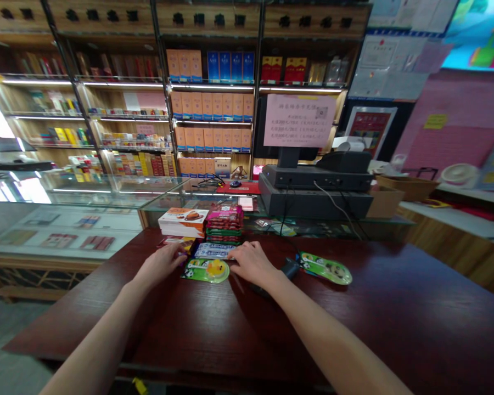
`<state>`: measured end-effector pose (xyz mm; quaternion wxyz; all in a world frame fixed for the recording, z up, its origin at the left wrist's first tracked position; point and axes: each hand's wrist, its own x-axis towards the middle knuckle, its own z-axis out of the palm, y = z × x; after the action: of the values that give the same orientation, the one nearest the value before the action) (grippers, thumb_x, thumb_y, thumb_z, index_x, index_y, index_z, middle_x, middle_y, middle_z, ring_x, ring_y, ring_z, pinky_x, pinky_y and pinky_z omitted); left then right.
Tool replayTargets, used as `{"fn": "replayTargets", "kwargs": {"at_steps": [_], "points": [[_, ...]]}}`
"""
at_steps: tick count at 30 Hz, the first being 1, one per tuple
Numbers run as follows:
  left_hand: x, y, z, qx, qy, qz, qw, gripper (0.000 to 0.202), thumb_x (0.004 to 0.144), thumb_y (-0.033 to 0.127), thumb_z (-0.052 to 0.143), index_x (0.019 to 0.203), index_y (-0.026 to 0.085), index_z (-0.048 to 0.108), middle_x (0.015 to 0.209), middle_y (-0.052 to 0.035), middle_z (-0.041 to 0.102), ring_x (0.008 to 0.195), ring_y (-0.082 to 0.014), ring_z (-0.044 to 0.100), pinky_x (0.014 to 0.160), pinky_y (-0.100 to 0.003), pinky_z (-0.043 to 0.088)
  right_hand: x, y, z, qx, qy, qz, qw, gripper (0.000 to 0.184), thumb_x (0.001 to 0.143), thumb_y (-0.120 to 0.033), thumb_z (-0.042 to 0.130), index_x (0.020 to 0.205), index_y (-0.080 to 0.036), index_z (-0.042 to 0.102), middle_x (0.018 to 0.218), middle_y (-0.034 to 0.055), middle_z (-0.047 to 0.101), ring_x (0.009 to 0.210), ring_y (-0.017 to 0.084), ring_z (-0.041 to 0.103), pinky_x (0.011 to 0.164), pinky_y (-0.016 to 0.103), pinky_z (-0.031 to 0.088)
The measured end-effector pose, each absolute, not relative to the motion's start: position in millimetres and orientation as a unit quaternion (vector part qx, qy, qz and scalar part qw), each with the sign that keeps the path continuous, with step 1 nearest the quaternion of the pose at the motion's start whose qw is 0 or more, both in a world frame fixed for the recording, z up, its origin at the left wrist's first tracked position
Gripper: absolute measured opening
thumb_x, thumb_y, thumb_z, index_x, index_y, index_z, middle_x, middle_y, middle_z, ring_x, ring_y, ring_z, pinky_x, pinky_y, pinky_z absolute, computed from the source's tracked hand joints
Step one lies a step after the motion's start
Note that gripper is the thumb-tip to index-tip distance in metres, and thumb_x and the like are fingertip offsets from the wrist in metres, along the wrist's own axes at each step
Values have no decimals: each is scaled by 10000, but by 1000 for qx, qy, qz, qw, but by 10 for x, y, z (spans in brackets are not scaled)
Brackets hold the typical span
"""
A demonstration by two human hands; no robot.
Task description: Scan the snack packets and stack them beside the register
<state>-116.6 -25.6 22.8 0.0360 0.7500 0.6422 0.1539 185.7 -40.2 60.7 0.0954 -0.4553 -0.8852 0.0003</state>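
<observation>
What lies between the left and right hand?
Head view: a blue-and-white packet and a green duck-printed packet lie between the left hand and right hand.

No text can be read; the pink paper sign [299, 120] and snack packets [224, 224] show only blurred print.

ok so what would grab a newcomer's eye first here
The wall of shelves at the back catches the eye first, with rows of orange boxes under bright strip lights. To the right, a pink paper notice stands out above a black checkout terminal. In front, on the dark red counter, the left hand and right hand rest among colourful snack packets, including a green packet with a yellow duck.
</observation>
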Motion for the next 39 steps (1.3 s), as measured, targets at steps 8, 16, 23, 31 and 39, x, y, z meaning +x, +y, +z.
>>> {"fn": "replayTargets", "kwargs": {"at_steps": [8,16,23,31,39], "points": [[-718,-202,450,781,600,169,46,243,916,438,486,980,236,604,920,-28,702,861,-212,676,739,-295,464,2149,-356,632,-474,-870,-2,139,229,912,-263,630,1117,-254,730,1121,52,755,1104,247,595,938,388,330],[-118,-34,481,820,539,190,32,274,920,404,535,1114,228,613,1027,-54,712,890,-214,685,817,-316,496,2513,-300,582,-507,-848,3,153,222,907,-269,636,1109,-253,730,1153,53,748,1134,248,607,997,405,337],[348,52,515,849,486,201,45,289,930,381,546,1169,238,618,1203,-60,690,1036,-213,681,936,-327,507,2848,-282,536,-545,-823,0,160,223,913,-285,630,1114,-256,722,1151,47,749,1146,257,608,1017,422,347],[746,214,462,883,430,181,48,346,938,377,545,1243,226,610,1259,-71,683,1160,-236,647,1032,-349,479,3221,-313,500,-580,-798,3,162,227,915,-287,614,1116,-259,716,1154,42,747,1155,260,601,1031,428,342],[1143,291,464,905,395,148,55,412,921,345,569,1305,199,597,1307,-81,680,1199,-247,636,1054,-354,471,3600,-330,418,-623,-770,0,139,268,921,-288,594,1162,-270,709,1182,46,739,1176,260,599,1011,417,351]]}}
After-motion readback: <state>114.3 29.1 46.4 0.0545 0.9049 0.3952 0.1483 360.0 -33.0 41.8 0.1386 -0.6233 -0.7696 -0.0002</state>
